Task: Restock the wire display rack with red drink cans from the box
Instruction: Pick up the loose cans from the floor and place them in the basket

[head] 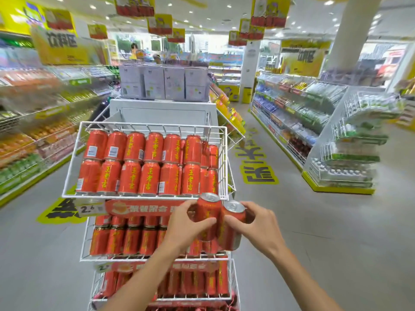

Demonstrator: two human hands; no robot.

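Note:
A white wire display rack (pixel 143 195) stands in front of me with three tiers. Its top basket holds two stacked rows of red drink cans (pixel 134 162) with yellow lettering. The lower tiers also hold red cans (pixel 125 240). My left hand (pixel 186 223) grips one upright red can (pixel 207 212) just below the top basket's right front corner. My right hand (pixel 258 223) grips a second red can (pixel 232 223) that touches the first. The box is not in view.
A white cabinet topped with pale cartons (pixel 164 83) stands behind the rack. Stocked shelves line the left (pixel 33 140) and right (pixel 314 122) aisles. A white pillar (pixel 350 34) rises at the right. Grey floor with yellow lettering (pixel 258 167) runs on both sides.

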